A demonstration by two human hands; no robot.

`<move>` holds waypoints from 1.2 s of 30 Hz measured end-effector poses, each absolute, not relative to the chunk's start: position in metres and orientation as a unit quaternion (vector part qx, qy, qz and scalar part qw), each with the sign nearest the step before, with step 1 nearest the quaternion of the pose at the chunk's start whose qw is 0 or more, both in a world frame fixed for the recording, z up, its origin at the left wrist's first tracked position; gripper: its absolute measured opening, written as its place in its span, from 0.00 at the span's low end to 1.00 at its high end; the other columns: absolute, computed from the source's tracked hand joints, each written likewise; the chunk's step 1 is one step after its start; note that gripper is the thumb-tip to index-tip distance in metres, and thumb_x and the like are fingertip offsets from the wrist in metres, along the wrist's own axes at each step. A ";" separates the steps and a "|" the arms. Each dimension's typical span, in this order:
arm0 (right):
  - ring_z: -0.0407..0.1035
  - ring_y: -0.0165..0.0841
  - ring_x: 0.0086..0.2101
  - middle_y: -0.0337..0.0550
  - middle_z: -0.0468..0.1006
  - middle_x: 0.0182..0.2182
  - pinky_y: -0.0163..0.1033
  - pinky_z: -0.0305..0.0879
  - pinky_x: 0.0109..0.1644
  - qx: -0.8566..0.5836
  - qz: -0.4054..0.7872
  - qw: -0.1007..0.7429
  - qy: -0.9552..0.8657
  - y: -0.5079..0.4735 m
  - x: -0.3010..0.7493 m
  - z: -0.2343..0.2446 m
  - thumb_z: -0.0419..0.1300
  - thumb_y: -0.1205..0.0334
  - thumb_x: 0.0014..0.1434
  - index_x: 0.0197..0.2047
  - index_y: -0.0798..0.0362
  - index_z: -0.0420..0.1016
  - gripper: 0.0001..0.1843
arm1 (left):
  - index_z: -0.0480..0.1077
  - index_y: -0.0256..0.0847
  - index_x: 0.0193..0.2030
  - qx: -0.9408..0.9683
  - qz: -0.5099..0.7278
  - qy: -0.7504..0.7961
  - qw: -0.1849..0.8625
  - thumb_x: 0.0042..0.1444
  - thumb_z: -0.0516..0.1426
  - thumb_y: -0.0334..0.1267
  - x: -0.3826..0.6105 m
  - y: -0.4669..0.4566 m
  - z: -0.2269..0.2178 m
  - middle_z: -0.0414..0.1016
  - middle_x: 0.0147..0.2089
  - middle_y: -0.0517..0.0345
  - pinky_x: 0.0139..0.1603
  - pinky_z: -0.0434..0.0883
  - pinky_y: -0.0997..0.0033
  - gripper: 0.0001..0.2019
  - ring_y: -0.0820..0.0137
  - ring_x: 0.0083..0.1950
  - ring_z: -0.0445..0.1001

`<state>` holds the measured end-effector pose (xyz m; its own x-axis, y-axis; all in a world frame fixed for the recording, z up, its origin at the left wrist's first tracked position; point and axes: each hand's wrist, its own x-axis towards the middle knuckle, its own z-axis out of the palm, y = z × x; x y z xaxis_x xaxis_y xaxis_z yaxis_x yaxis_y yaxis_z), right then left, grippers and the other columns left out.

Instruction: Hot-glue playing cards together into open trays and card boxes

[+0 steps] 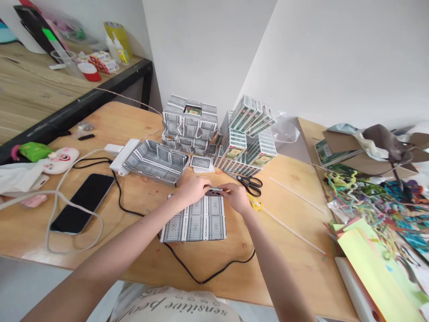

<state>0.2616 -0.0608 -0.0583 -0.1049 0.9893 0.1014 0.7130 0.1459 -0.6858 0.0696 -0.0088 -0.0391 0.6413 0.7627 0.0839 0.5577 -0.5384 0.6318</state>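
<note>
My left hand (193, 190) and my right hand (236, 197) meet above the far edge of a flat panel of grey-patterned playing cards (196, 223). Between their fingertips is a playing card (214, 192), its near side showing dark and red marks; the fingers partly cover it. Whether this card is joined to the panel I cannot tell. Beyond my left hand lies a shallow tray made of cards (157, 172). A small stack of cards (201, 163) rests just past the fingers. Black-handled scissors (250, 182) lie beyond my right hand.
A box built of cards (191, 120) and stacked card packs (248, 138) stand at the back. A phone (85, 201) with a white cable lies left. A black cord (201, 281) loops in front. Thin white sticks (295, 230) and a pile of colourful pipe cleaners (368, 197) are right.
</note>
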 end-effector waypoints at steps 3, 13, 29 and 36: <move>0.74 0.31 0.29 0.41 0.81 0.30 0.35 0.70 0.34 -0.629 0.253 0.313 -0.665 -0.063 0.258 -0.064 0.57 0.65 0.53 0.34 0.51 0.79 0.09 | 0.75 0.43 0.37 0.888 0.163 0.356 0.242 0.55 0.55 0.34 0.074 -0.009 -0.035 0.78 0.37 0.56 0.39 0.67 0.68 0.08 0.65 0.40 0.74; 0.73 0.33 0.26 0.40 0.81 0.27 0.36 0.69 0.33 -0.668 0.283 0.353 -0.591 -0.066 0.253 -0.073 0.57 0.63 0.51 0.30 0.51 0.79 0.09 | 0.76 0.42 0.35 0.916 0.138 0.306 0.219 0.57 0.52 0.33 0.084 -0.005 -0.030 0.78 0.37 0.55 0.42 0.67 0.67 0.10 0.65 0.40 0.75; 0.72 0.32 0.28 0.43 0.79 0.28 0.37 0.68 0.37 -0.657 0.313 0.327 -0.603 -0.074 0.255 -0.050 0.58 0.64 0.51 0.32 0.52 0.80 0.09 | 0.76 0.41 0.36 0.832 0.142 0.366 0.392 0.52 0.57 0.33 0.075 0.000 -0.034 0.80 0.36 0.59 0.36 0.68 0.71 0.07 0.68 0.36 0.76; 0.68 0.27 0.19 0.38 0.77 0.21 0.32 0.66 0.25 -0.619 0.401 0.277 -0.616 -0.068 0.265 -0.047 0.55 0.62 0.54 0.37 0.54 0.80 0.12 | 0.76 0.42 0.39 0.846 0.147 0.352 0.372 0.53 0.54 0.30 0.070 -0.009 -0.026 0.80 0.39 0.58 0.41 0.68 0.70 0.10 0.67 0.40 0.76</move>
